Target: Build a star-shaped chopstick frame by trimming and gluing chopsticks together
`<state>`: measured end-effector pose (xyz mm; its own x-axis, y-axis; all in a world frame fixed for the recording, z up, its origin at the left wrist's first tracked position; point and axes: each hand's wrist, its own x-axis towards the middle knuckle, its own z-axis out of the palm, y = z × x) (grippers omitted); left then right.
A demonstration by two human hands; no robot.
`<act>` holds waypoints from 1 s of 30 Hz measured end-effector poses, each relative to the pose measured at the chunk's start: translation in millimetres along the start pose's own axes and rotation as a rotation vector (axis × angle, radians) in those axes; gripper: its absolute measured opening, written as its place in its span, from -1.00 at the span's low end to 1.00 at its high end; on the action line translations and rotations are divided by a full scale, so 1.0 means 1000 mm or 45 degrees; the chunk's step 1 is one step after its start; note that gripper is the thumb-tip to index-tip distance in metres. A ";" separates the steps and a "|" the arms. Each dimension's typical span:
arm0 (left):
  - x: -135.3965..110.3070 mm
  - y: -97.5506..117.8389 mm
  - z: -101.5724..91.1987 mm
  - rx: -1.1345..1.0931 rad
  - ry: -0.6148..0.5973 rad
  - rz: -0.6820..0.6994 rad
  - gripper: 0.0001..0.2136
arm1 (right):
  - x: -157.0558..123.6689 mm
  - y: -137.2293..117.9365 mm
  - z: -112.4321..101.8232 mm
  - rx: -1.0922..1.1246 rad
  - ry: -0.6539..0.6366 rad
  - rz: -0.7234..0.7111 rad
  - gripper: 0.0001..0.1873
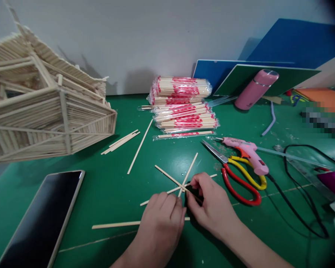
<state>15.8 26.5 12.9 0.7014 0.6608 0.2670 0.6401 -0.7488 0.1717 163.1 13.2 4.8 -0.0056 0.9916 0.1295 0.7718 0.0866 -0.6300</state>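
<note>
Three wooden chopsticks (pixel 169 176) cross one another in a star on the green table. My left hand (pixel 163 223) is closed at the lower end of the star, its fingers on the chopstick (pixel 190 168) that slants to the upper right; their tips are hidden. At the crossing, my right hand (pixel 213 204) pinches the chopstick that runs down from the upper left. Beneath my left hand, another chopstick (pixel 114 225) lies crosswise on the table. A single chopstick (pixel 140 147) and several shorter sticks (pixel 123 141) rest farther off.
Scissors (pixel 231 169) and a pink glue gun (pixel 247 149) with a black cord lie right of my hands. Wrapped chopstick packs (pixel 184 108) are piled at the back, near a pink bottle (pixel 257 89). A stick-built model (pixel 67 119) and a phone (pixel 41 219) occupy the left.
</note>
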 end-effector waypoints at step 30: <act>0.008 -0.007 0.003 0.007 -0.086 -0.315 -0.85 | 0.000 -0.003 0.000 -0.090 -0.069 -0.016 -0.93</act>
<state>18.0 37.2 11.3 0.5427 0.8258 0.1536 0.7963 -0.5640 0.2186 161.2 13.2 6.8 -0.0483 0.9944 0.0941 0.8142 0.0937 -0.5730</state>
